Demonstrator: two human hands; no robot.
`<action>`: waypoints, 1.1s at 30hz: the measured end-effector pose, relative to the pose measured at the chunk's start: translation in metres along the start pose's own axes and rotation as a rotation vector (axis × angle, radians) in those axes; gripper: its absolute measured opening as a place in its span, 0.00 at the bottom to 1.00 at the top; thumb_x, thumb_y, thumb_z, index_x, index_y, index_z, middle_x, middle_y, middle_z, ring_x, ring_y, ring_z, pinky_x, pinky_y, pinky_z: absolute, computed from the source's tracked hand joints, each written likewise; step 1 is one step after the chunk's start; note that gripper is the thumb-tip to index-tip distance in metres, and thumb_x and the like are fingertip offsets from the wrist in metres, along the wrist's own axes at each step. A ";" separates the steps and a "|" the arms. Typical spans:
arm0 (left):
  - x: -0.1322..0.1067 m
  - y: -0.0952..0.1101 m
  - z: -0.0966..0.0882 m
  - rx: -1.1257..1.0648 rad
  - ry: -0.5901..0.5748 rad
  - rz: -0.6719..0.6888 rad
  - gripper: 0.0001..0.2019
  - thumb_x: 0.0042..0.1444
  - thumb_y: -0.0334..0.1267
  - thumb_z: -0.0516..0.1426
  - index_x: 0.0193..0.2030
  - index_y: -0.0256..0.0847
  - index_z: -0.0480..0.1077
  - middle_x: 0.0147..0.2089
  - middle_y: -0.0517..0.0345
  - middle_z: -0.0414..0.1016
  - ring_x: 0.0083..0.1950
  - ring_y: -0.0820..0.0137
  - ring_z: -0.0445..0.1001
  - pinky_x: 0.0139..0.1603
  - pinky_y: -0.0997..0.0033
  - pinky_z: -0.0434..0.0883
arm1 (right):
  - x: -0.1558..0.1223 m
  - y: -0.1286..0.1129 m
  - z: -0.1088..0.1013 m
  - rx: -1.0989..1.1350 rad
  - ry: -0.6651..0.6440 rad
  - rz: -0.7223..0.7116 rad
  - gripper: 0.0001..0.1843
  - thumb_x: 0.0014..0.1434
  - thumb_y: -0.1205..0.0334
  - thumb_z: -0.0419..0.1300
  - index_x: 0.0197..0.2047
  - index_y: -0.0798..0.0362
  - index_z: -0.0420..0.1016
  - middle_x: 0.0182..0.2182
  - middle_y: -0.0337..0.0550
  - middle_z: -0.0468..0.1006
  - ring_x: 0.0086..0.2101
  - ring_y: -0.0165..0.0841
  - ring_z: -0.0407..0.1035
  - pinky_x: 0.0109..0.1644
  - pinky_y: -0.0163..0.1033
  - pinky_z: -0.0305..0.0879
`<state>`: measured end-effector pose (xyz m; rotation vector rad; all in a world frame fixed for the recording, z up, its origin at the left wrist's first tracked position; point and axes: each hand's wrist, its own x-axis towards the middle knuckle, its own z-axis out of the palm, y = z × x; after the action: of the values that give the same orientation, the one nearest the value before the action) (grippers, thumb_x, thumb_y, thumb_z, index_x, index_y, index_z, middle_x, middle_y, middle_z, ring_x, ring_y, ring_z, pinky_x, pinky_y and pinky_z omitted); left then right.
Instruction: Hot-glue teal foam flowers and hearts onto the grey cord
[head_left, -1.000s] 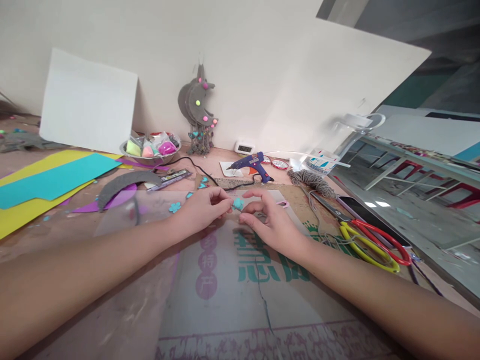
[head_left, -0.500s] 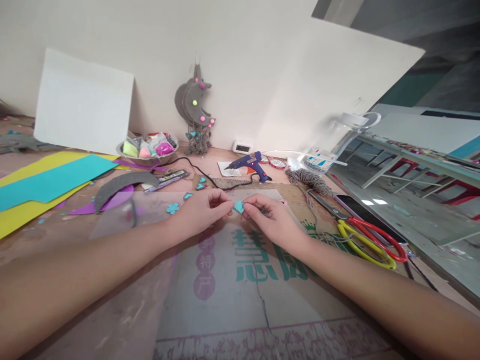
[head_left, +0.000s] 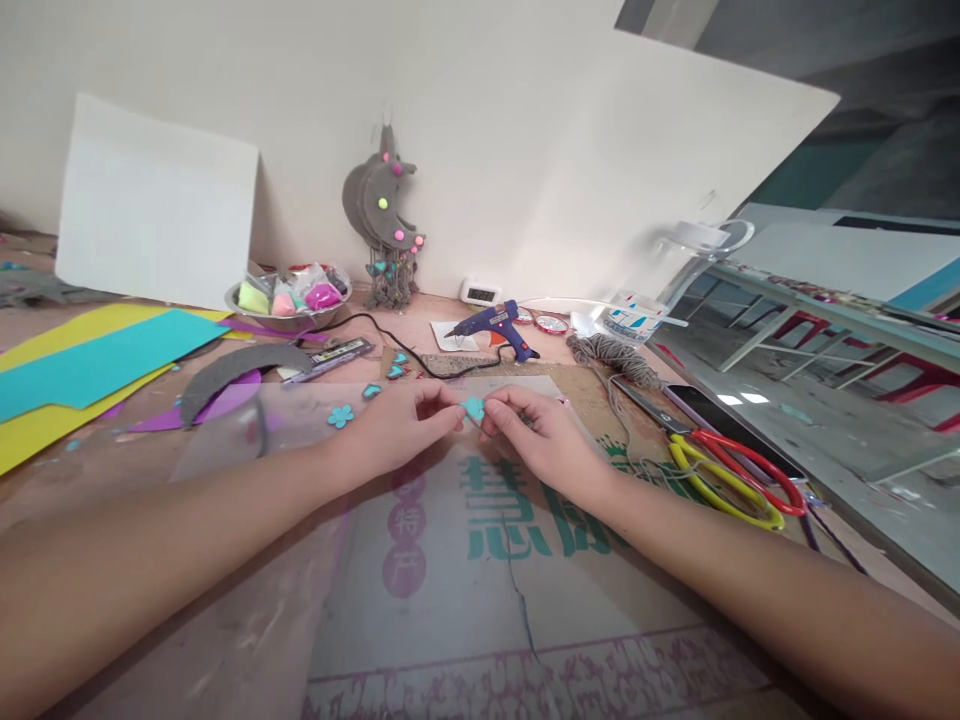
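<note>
A small turquoise flower cutout is pinched between my two hands above the printed sheet. My left hand grips its left edge with thumb and forefinger. Thumb and fingers of my right hand close on its right edge; the fingers hide part of it. To the left of my left hand lies another turquoise flower, flat on the surface. Several turquoise heart pieces with dark edges rest just beyond my left hand.
A blue glue gun lies behind the hands, its black cord running left. Scissors, a phone and grey yarn are at right. A bowl of clay bags and coloured sheets stand left. A moon ornament hangs behind.
The whole view has shifted slightly, so things appear a little further left. Both hands keep their pinch on the turquoise flower, which looks turned slightly.
</note>
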<state>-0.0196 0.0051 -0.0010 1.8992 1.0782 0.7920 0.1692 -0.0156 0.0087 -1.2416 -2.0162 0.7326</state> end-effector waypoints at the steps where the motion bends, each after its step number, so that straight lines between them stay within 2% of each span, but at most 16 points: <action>1: 0.000 -0.001 0.000 -0.021 0.008 -0.008 0.10 0.53 0.42 0.52 0.29 0.39 0.69 0.26 0.61 0.70 0.25 0.75 0.65 0.25 0.78 0.61 | 0.000 0.001 -0.001 -0.022 0.005 -0.027 0.16 0.64 0.56 0.46 0.32 0.54 0.68 0.27 0.40 0.72 0.28 0.29 0.66 0.33 0.34 0.61; 4: 0.001 -0.005 0.001 -0.091 0.023 -0.042 0.09 0.53 0.43 0.53 0.29 0.40 0.67 0.25 0.62 0.68 0.23 0.76 0.64 0.22 0.78 0.60 | -0.001 0.003 -0.002 -0.070 0.016 -0.080 0.15 0.64 0.55 0.46 0.37 0.54 0.68 0.30 0.42 0.73 0.33 0.31 0.68 0.37 0.35 0.62; 6: 0.001 -0.007 0.001 -0.149 0.010 -0.098 0.09 0.53 0.44 0.52 0.30 0.41 0.66 0.23 0.63 0.66 0.20 0.77 0.62 0.20 0.79 0.59 | -0.001 0.006 -0.003 -0.144 0.032 -0.103 0.12 0.60 0.54 0.53 0.39 0.54 0.69 0.32 0.42 0.73 0.33 0.31 0.67 0.37 0.35 0.62; 8: 0.000 -0.007 0.000 -0.191 0.001 -0.144 0.09 0.53 0.45 0.52 0.31 0.41 0.65 0.22 0.64 0.65 0.18 0.78 0.60 0.18 0.79 0.58 | -0.001 0.008 -0.003 -0.252 0.048 -0.141 0.13 0.55 0.54 0.59 0.40 0.53 0.70 0.32 0.42 0.72 0.34 0.32 0.66 0.36 0.36 0.61; 10: 0.000 -0.005 0.000 -0.205 0.008 -0.155 0.09 0.53 0.45 0.53 0.31 0.41 0.65 0.22 0.64 0.65 0.17 0.78 0.60 0.18 0.79 0.58 | -0.002 0.010 -0.003 -0.347 0.037 -0.167 0.11 0.54 0.54 0.61 0.38 0.52 0.72 0.30 0.41 0.71 0.32 0.32 0.65 0.35 0.35 0.60; 13: 0.000 -0.003 0.000 -0.199 0.012 -0.152 0.09 0.53 0.45 0.53 0.30 0.41 0.64 0.21 0.65 0.64 0.17 0.79 0.59 0.17 0.79 0.57 | -0.003 0.010 -0.003 -0.393 0.004 -0.126 0.08 0.58 0.57 0.56 0.35 0.52 0.73 0.22 0.37 0.69 0.25 0.29 0.62 0.29 0.33 0.56; 18: 0.001 -0.004 0.000 -0.155 0.029 -0.112 0.09 0.53 0.44 0.53 0.29 0.41 0.64 0.22 0.64 0.64 0.19 0.78 0.62 0.18 0.79 0.58 | -0.007 0.005 -0.004 -0.289 0.028 -0.076 0.14 0.63 0.55 0.49 0.42 0.54 0.70 0.16 0.32 0.62 0.19 0.26 0.55 0.24 0.33 0.51; 23: 0.000 -0.007 0.000 -0.196 0.017 -0.124 0.10 0.53 0.45 0.52 0.30 0.41 0.64 0.23 0.64 0.64 0.19 0.78 0.62 0.17 0.79 0.59 | -0.006 0.010 -0.001 -0.318 0.001 -0.048 0.25 0.56 0.50 0.58 0.54 0.52 0.67 0.17 0.30 0.63 0.18 0.26 0.56 0.24 0.32 0.53; 26: -0.001 -0.009 0.000 -0.195 0.023 -0.113 0.09 0.53 0.45 0.53 0.30 0.41 0.65 0.23 0.64 0.64 0.19 0.78 0.62 0.17 0.79 0.58 | -0.005 0.014 0.001 -0.328 -0.031 -0.033 0.15 0.58 0.53 0.55 0.45 0.51 0.73 0.19 0.33 0.68 0.20 0.26 0.59 0.24 0.32 0.54; 28: -0.001 -0.009 0.000 -0.200 0.020 -0.123 0.09 0.52 0.44 0.53 0.30 0.41 0.64 0.22 0.64 0.64 0.18 0.78 0.61 0.17 0.79 0.58 | -0.004 0.012 0.001 -0.275 -0.038 -0.038 0.13 0.61 0.55 0.52 0.38 0.52 0.74 0.20 0.35 0.71 0.20 0.26 0.61 0.25 0.32 0.56; 33: 0.001 -0.009 0.001 -0.170 0.034 -0.123 0.08 0.52 0.43 0.52 0.30 0.41 0.65 0.21 0.65 0.64 0.19 0.77 0.62 0.18 0.78 0.59 | -0.004 0.003 -0.002 -0.133 0.070 -0.055 0.10 0.61 0.59 0.52 0.39 0.52 0.72 0.29 0.40 0.78 0.26 0.28 0.68 0.29 0.33 0.63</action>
<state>-0.0214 0.0089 -0.0091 1.6672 1.1009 0.8212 0.1738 -0.0177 0.0068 -1.2636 -2.0606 0.5290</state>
